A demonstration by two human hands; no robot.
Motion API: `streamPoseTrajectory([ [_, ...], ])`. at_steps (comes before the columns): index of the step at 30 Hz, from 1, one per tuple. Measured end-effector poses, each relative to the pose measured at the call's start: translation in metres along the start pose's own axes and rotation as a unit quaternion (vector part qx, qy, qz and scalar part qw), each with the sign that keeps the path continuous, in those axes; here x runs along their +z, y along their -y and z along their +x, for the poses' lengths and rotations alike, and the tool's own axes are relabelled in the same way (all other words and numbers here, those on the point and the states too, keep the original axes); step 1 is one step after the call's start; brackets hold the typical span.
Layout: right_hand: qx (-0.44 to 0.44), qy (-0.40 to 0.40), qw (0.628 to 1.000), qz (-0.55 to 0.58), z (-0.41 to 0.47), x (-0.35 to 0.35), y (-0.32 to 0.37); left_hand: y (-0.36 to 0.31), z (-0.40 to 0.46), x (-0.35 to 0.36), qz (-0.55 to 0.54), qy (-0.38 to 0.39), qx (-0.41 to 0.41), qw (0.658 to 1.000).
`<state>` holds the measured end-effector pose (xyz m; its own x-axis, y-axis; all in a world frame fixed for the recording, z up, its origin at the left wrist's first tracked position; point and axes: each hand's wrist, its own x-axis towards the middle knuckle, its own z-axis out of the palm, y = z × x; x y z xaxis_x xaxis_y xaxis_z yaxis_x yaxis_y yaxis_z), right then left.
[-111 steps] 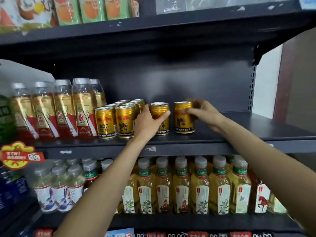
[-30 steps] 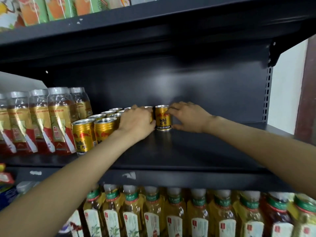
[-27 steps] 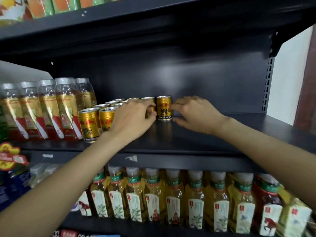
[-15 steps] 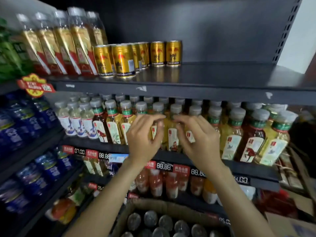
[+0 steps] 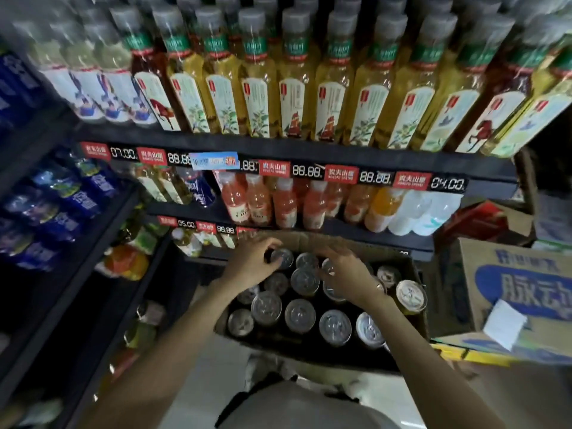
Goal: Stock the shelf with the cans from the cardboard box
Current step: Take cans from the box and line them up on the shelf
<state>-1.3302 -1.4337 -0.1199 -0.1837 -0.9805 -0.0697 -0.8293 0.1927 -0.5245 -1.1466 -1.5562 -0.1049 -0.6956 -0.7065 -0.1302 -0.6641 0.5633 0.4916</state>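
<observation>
I am reaching both hands down into the cardboard box (image 5: 312, 241), where the drink cans (image 5: 299, 314) are standing upright in rows. My left hand (image 5: 251, 264) is curling its fingers around one can at the box's far edge; my right hand (image 5: 346, 275) is hovering over its neighbours, fingers spread apart. The cans are showing silver pull-tab lids. They are probably full, heavy, rigid and slick, so gripping around the sidewall looks best.

Shelf-edge price strip (image 5: 303, 170), mid-frame, carried red 农夫山泉 tags w/ digits 07.00, 88.88, 04.00. Lower strip (image 5: 201, 226) read 05.00, 88.88. Blue-white carton (image 5: 523, 292), right edge, showed 脉动. Bottle labels too blurred.
</observation>
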Motion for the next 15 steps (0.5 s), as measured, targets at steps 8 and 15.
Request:
streamPoseTrajectory([
  [8,0.046,0.073,0.985,-0.147,-0.041,0.01,-0.028,-0.016,-0.007,0.058,-0.013,0.136,0.014,0.99],
  [15,0.041,0.083,0.983,-0.16,-0.025,0.009,-0.029,-0.037,0.009,0.074,-0.009,0.126,-0.057,0.99],
])
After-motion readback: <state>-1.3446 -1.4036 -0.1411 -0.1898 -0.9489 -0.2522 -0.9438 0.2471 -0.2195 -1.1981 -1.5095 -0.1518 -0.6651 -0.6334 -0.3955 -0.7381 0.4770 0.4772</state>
